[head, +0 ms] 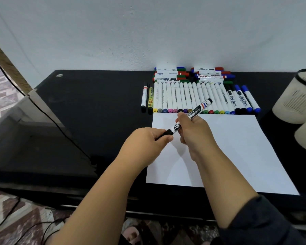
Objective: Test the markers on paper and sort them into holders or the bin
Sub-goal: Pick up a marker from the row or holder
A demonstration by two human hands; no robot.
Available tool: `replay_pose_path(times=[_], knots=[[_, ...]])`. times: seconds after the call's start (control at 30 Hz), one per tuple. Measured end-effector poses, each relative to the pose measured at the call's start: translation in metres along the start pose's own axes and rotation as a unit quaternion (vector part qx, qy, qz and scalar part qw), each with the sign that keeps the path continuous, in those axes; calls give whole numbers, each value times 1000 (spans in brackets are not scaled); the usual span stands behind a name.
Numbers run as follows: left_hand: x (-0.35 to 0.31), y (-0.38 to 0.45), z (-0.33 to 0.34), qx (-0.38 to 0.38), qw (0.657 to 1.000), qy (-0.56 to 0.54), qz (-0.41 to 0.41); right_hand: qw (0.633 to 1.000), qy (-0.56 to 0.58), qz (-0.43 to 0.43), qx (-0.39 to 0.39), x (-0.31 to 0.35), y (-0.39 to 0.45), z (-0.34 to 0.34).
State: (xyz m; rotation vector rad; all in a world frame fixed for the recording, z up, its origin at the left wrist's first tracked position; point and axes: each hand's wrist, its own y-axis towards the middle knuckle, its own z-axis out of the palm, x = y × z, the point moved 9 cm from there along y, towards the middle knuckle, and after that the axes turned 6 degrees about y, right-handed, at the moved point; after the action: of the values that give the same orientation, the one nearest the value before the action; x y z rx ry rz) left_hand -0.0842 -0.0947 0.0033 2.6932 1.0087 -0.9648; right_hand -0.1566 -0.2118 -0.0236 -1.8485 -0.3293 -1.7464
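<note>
The black cap end of a marker [191, 115] is pinched by the left hand [147, 144]. Its barrel is gripped by the right hand [193, 131], above the paper's [237, 147] left part. A marker row [198, 98] lies just beyond. Two holders [297, 101] lie at far right.

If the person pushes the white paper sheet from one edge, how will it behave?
The white paper sheet lies flat and thin on the smooth black desk, so it probably slides easily. Nothing rests on it, so it is likely light. Lifted by one edge, it would probably bend.
</note>
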Motion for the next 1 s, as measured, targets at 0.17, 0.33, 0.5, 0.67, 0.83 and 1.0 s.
replay_pose_path(times=[0.17,0.33,0.5,0.67,0.83,1.0], knots=[[-10,0,2,-3,993,112,34,999,-15,12,-27,-2,4,-2],[-1,-6,0,17,998,-67,-8,1000,-11,11,-7,-1,2,2],[4,-8,-1,23,992,-119,-41,1000,7,2,-4,4,-2,6],[11,-11,-4,20,988,-141,-67,1000,26,-3,15,8,-7,14],[5,-12,-4,2,998,-53,-40,999,-4,-18,46,14,-7,16],[5,-10,-6,-3,998,-30,-48,999,-9,-10,52,14,-8,15]])
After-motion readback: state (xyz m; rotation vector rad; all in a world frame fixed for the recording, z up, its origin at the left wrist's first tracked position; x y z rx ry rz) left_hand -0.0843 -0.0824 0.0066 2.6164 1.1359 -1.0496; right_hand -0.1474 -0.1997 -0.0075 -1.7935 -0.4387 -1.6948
